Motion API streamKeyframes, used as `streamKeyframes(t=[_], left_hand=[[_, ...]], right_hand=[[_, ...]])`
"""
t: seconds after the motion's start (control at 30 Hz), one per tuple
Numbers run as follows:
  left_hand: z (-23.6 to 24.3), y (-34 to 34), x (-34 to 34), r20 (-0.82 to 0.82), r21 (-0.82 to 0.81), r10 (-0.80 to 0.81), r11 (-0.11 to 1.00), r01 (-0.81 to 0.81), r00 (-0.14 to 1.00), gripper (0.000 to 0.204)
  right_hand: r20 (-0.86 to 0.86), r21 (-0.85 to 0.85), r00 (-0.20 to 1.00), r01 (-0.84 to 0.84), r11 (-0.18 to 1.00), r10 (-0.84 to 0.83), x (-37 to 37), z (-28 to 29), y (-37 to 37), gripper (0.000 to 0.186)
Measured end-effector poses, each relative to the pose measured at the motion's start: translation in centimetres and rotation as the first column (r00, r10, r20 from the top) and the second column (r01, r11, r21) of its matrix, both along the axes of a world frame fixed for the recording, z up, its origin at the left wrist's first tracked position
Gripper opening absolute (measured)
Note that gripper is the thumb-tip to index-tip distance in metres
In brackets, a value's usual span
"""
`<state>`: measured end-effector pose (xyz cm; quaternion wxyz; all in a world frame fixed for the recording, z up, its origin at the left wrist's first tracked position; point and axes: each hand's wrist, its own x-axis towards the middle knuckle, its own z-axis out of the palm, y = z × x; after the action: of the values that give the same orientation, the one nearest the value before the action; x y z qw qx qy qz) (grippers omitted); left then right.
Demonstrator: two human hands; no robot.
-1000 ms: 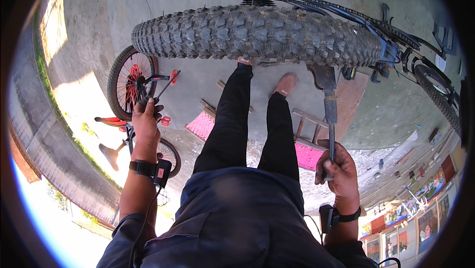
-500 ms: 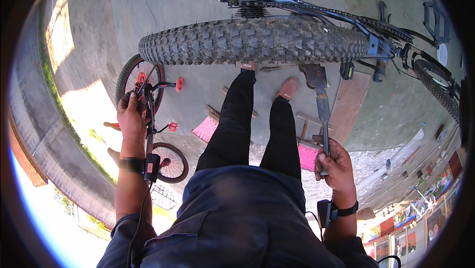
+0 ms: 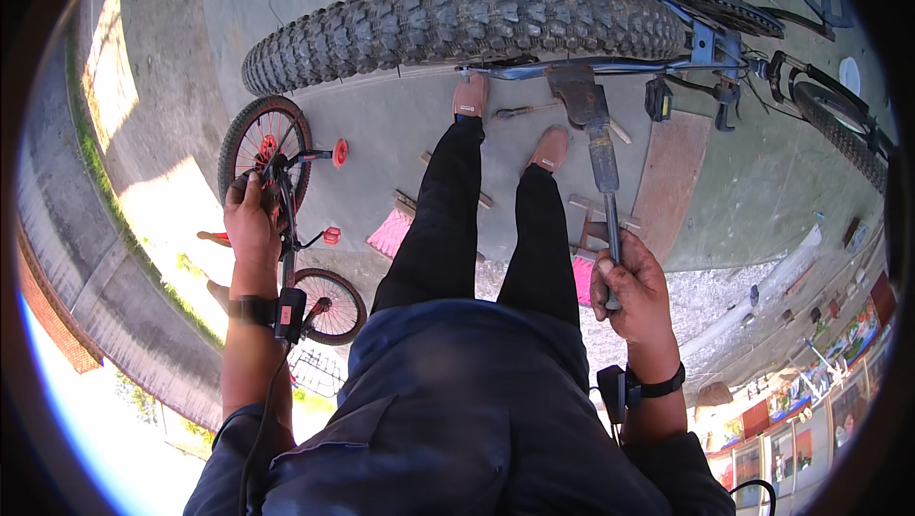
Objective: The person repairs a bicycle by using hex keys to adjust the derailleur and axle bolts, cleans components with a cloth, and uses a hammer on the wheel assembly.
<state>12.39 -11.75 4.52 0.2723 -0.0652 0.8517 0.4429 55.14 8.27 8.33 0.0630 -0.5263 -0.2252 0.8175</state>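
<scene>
In front of me, a blue bicycle [image 3: 703,44] lies on its side or upturned, its thick knobby rear tire [image 3: 457,20] stretching across the view. My right hand [image 3: 634,287] is wrapped round the lower rod of a hatchet-like tool [image 3: 599,149]. The tool has a broad dark metal head and a worn grey shaft. Its head overlaps the bicycle's tube below the tire; whether they touch, I cannot tell. My left hand [image 3: 253,225] is held up at the left with thumb and fingers pinched together. Something small and dark seems to be at its fingertips, too unclear to name.
A red and black bicycle [image 3: 267,140] stands behind my left hand. Low pink-topped stools [image 3: 391,230] sit beside my legs. A brush-like tool [image 3: 524,110] lies by my shoes. A brown board [image 3: 675,168] rests on the concrete floor at the right, near another wheel [image 3: 839,130].
My right hand has shifted slightly left and up, and the tool's head has swung left and up. The tire sits higher in the view. My left hand has barely moved.
</scene>
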Motion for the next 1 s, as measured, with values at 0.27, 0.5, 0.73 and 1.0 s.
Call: streamKeyframes(t=[0.27, 0.5, 0.73, 1.0], left_hand=[[0.4, -0.2, 1.2, -0.027, 0.003, 0.007, 1.000, -0.007, 1.000, 0.016], [1.1, -0.6, 2.1, -0.028, 0.010, 0.046, 0.999, -0.046, 0.999, 0.016], [3.6, -0.9, -1.8, -0.114, 0.072, 0.017, 0.997, -0.009, 0.993, 0.021], [3.8, 6.0, -7.9, -0.145, 0.107, -0.063, 0.991, 0.079, 0.987, 0.026]], right_hand=[[0.017, 0.004, 1.000, -0.006, 1.000, 0.006, -0.3, 0.2, 0.1, 0.043], [-0.019, 0.027, 1.000, 0.004, 1.000, -0.004, -0.1, -0.2, 0.0, 0.043], [-0.033, 0.057, 0.999, -0.008, 0.998, 0.010, -0.2, -0.5, -0.1, 0.040], [0.128, 0.103, 0.991, -0.062, 0.993, 0.049, -0.9, 1.1, 0.5, 0.038]])
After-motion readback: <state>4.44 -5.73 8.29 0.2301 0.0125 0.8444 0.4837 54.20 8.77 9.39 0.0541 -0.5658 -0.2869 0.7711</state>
